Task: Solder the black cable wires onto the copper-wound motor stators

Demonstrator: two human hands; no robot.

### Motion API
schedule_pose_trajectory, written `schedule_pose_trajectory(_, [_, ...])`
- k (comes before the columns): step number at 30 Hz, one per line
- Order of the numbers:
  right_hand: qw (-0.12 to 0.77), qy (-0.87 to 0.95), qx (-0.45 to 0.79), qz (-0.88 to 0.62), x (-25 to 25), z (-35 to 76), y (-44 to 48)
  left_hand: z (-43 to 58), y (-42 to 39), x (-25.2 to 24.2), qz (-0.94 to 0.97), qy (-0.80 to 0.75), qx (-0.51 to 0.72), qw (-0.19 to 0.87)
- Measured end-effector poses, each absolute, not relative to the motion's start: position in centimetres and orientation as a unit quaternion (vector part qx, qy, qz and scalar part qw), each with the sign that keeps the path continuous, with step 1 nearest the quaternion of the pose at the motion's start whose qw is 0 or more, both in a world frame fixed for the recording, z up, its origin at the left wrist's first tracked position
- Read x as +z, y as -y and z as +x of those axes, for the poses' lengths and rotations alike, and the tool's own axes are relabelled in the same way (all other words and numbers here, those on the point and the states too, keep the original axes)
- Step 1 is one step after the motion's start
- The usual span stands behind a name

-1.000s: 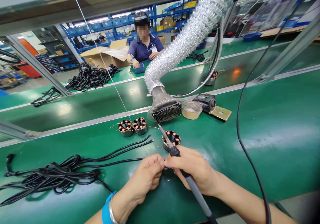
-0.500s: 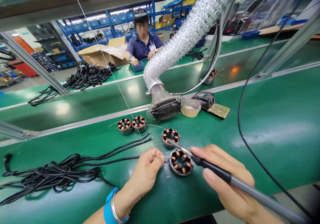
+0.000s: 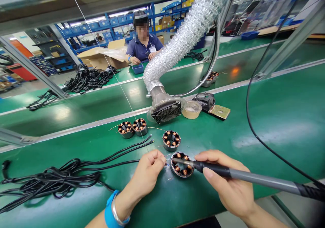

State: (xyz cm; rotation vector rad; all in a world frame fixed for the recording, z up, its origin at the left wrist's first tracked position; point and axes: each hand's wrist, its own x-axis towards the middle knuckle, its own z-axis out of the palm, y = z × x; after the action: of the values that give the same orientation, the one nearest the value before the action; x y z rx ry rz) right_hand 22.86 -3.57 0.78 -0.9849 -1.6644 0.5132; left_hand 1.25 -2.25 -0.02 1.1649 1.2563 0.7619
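Note:
My right hand is closed around the handle of a soldering iron. The iron's metal tip lies across a motor stator with copper coils, pointing at its left rim close to my left fingers. My left hand is pinched on the wire end of a black cable, beside that stator's left edge. A thin solder wire runs down from above to my left hand; whether the fingers grip it too is hidden. Behind sits another stator, its fine copper lead running left.
Two more stators stand further back. A fume extractor hangs from a silver duct, near a round tub and a soldering stand. Bundled black cables lie at left. A co-worker sits across the line.
My right hand has lowered and levelled the soldering iron, bringing its tip from over the rear stator down to the near stator's left side. My left hand has hardly moved.

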Motion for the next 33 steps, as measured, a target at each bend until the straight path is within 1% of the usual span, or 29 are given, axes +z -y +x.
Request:
schedule_pose_trajectory(8, [0.547, 0.706, 0.213, -0.396, 1.1, 22.3, 3.3, 1.2, 2.3, -0.1, 0.513, -0.541, 0.323, 0.583])
schedule_pose_trajectory(13, [0.535, 0.728, 0.217, -0.370, 1.4, 22.0, 3.7, 1.1, 2.3, -0.2, 0.519, -0.539, 0.324, 0.579])
schedule_pose_trajectory(20, [0.547, 0.753, 0.173, -0.323, 1.9, 21.2, 4.5, 1.1, 2.2, -0.2, 0.517, -0.535, 0.320, 0.586])
schedule_pose_trajectory(33, [0.549, 0.746, 0.180, -0.330, 2.8, 21.6, 4.5, 1.0, 2.3, -0.2, 0.512, -0.536, 0.321, 0.590])
